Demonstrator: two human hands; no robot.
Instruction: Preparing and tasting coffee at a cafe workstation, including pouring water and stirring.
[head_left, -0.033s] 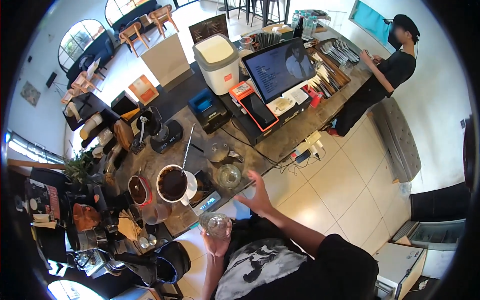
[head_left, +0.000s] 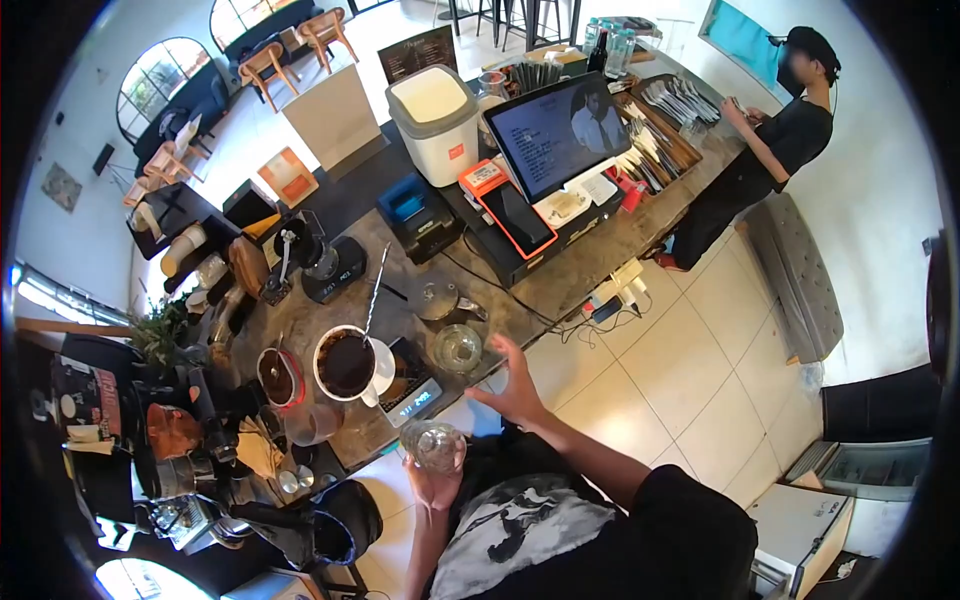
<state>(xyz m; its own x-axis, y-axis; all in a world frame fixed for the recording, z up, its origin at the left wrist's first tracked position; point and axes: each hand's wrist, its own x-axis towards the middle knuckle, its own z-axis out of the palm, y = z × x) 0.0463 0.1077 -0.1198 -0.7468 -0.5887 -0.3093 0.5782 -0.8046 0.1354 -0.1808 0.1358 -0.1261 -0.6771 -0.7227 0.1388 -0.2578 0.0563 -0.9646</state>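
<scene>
My left hand is wrapped round a clear glass vessel, held in front of my body just off the counter's edge. With fingers spread and nothing in them, my right hand hovers beside another clear glass vessel on the counter. A white dripper-like cup filled with dark coffee sits by a digital scale with a lit display. A twisted metal bar spoon leans up out of the coffee. Behind the glass vessel stands a metal kettle-like pot with a handle.
Left of the coffee are a red-rimmed container of dark grounds and a clear cup. A hand grinder, a card terminal and a monitor occupy the far counter. A person stands at the counter's far right end.
</scene>
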